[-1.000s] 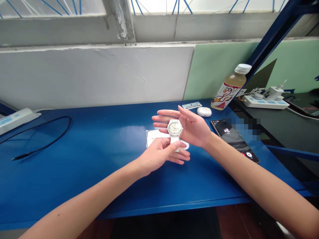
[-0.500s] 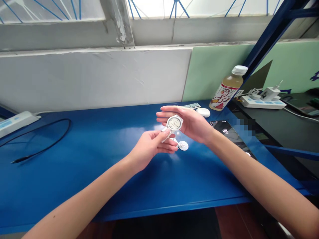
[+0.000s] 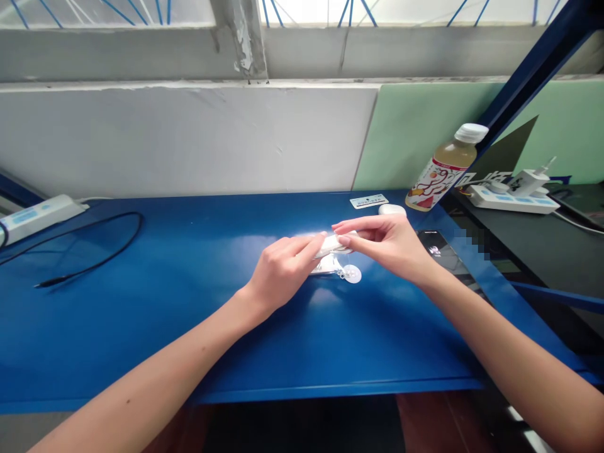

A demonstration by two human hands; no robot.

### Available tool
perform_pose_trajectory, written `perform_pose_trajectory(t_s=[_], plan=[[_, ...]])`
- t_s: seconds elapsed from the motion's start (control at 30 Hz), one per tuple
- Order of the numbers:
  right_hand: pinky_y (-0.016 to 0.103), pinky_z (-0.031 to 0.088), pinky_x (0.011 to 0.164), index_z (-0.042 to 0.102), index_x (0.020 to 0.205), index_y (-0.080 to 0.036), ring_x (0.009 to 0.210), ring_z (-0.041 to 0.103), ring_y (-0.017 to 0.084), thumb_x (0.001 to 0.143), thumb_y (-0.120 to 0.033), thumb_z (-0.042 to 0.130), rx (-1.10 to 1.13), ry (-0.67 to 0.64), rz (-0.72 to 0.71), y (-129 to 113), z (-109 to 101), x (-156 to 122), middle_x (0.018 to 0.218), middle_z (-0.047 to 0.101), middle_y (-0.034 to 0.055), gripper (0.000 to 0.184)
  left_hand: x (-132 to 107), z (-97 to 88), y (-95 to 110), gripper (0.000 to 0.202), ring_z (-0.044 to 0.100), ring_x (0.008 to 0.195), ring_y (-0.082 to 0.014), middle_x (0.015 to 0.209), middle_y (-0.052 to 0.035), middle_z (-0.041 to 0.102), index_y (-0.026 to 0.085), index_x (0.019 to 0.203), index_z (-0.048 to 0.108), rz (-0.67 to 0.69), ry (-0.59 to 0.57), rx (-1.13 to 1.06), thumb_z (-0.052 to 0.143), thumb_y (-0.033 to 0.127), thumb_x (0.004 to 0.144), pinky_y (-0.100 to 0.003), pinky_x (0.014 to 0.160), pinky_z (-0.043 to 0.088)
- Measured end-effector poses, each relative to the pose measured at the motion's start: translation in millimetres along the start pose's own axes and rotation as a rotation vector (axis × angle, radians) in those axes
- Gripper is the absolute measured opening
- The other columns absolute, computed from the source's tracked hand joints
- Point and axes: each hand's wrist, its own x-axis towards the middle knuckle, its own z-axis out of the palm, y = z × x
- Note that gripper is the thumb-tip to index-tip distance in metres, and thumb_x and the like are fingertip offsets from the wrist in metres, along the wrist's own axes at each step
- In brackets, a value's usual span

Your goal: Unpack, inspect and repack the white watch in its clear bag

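Note:
Between my two hands is a white wristwatch (image 3: pixel 329 245), now turned so that its dial is out of sight. My left hand (image 3: pixel 285 270) is closed on its near left part, thumb on top. With thumb and fingertips, my right hand (image 3: pixel 384 242) pinches its other end. Just below and behind the watch, a clear and white item with a round disc-shaped charm (image 3: pixel 352 274) lies on the blue table (image 3: pixel 212 327); my left hand covers part of it.
Behind my right hand are a white earbud case (image 3: pixel 391 209) and a small card (image 3: pixel 369 201). A drink bottle (image 3: pixel 442 170) stands at the back right, near a phone (image 3: pixel 443 251). Power strips (image 3: pixel 514 200) flank both sides; a black cable (image 3: pixel 94 229) curls at left.
The watch has been tilted so its face no longer shows. My right hand has moved from open behind it to a pinch on it. The view has shifted slightly.

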Motion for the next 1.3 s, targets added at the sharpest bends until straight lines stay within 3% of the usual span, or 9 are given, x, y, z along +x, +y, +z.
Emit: perform_pose_trajectory(t_s=[0.1,0.2,0.43,0.63,0.83,0.9,1.0,1.13,1.3], plan=[[0.037,0.060,0.065,0.078,0.094,-0.021,0.076,0.072,0.024,0.076,-0.034,0.079,-0.041,0.040,-0.006,3.6,-3.0,-2.7,0.103,0.077,0.0086,0.022,4.1,1.0,-0.5,0.037,0.061,0.116,-0.0295,0.124,-0.0120,0.068,0.023,0.127,0.064,0.029,-0.019,-0.001,0.061,0.040,0.093,-0.041,0.102,0.042],[0.041,0.060,0.071,0.077,0.093,-0.020,0.084,0.072,0.026,0.078,-0.033,0.076,-0.116,0.093,-0.014,9.1,-6.2,-4.7,0.107,0.075,0.0094,0.019,7.4,-1.7,-4.3,0.077,0.048,0.132,-0.0345,0.144,-0.0150,0.052,0.021,0.144,0.047,-0.006,-0.132,-0.065,0.078,0.045,0.078,-0.045,0.108,0.036],[0.036,0.056,0.069,0.075,0.087,-0.018,0.084,0.071,0.025,0.077,-0.021,0.069,-0.438,0.164,-0.102,17.8,-10.7,-4.3,0.098,0.077,0.0074,0.012,9.7,-7.8,-17.7,0.060,0.050,0.129,-0.0311,0.139,-0.0144,0.056,0.017,0.140,0.050,-0.022,-0.379,0.036,0.070,0.037,0.088,-0.044,0.106,0.040],[0.034,0.058,0.065,0.076,0.086,-0.019,0.076,0.071,0.023,0.077,-0.025,0.071,-0.508,0.048,-0.020,22.6,-25.3,-0.8,0.095,0.077,0.0064,0.012,9.0,-8.1,-24.8,0.056,0.048,0.130,-0.0289,0.141,-0.0145,0.052,0.016,0.142,0.045,0.025,-0.378,0.138,0.065,0.034,0.093,-0.042,0.105,0.043],[0.038,0.061,0.080,0.073,0.104,-0.017,0.093,0.073,0.026,0.081,-0.031,0.070,-0.241,-0.034,0.019,27.0,-10.4,-3.2,0.111,0.075,0.0103,0.027,9.5,-12.3,-24.9,0.050,0.049,0.129,-0.0278,0.140,-0.0143,0.052,0.016,0.140,0.046,0.075,-0.339,0.135,0.061,0.030,0.095,-0.042,0.104,0.045],[0.038,0.061,0.083,0.071,0.111,-0.017,0.099,0.072,0.026,0.084,-0.026,0.067,-0.275,-0.088,-0.031,28.4,-6.2,-5.4,0.117,0.073,0.0107,0.029,9.5,-14.2,-24.2,0.049,0.049,0.129,-0.0282,0.139,-0.0149,0.052,0.015,0.140,0.046,0.085,-0.339,0.144,0.061,0.029,0.095,-0.043,0.104,0.045],[0.040,0.058,0.089,0.072,0.111,-0.018,0.106,0.070,0.026,0.088,-0.019,0.061,-0.534,-0.154,-0.198,31.9,-6.9,-7.7,0.123,0.070,0.0107,0.026,8.8,-16.7,-24.4,0.048,0.048,0.129,-0.0297,0.140,-0.0158,0.052,0.015,0.139,0.047,0.109,-0.366,0.162,0.060,0.029,0.095,-0.044,0.102,0.046],[0.045,0.054,0.095,0.073,0.112,-0.020,0.111,0.067,0.029,0.092,-0.024,0.060,-0.810,-0.212,-0.327,37.2,-11.8,-8.1,0.124,0.070,0.0104,0.024,9.9,-17.9,-25.9,0.043,0.051,0.125,-0.0295,0.138,-0.0143,0.052,0.017,0.136,0.050,0.115,-0.395,0.152,0.058,0.031,0.096,-0.042,0.099,0.048],[0.039,0.057,0.081,0.071,0.113,-0.020,0.090,0.071,0.023,0.093,-0.027,0.059,-0.886,-0.207,-0.353,39.9,-7.1,-9.1,0.123,0.067,0.0102,0.024,16.7,-17.1,-26.0,0.035,0.054,0.119,-0.0276,0.131,-0.0123,0.055,0.019,0.130,0.054,0.120,-0.437,0.119,0.057,0.029,0.096,-0.040,0.095,0.049]])
